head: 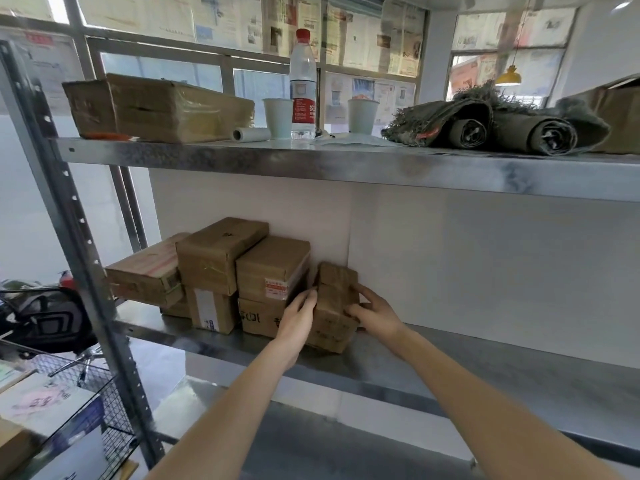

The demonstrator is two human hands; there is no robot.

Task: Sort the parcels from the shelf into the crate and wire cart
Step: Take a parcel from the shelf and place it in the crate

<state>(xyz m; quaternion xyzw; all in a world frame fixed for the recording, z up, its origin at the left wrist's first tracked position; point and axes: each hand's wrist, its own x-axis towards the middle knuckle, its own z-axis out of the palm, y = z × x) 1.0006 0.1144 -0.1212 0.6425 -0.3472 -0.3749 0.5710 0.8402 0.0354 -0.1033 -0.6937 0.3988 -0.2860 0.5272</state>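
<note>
soft daylight from windows (363, 39), edges warped.

Shelf (346, 164): bare metal, dull grey, mottled sheen. Parcels (273, 268): brown cardboard, matt, wrapped in glossy clear tape; top carton (162, 109) likewise. Bottle (303, 84) clear plastic; rolled mats (485, 123) coarse, fibrous cloth.

Water bottle (303, 84), paper cups (277, 117), rolled mats (485, 123).
</note>
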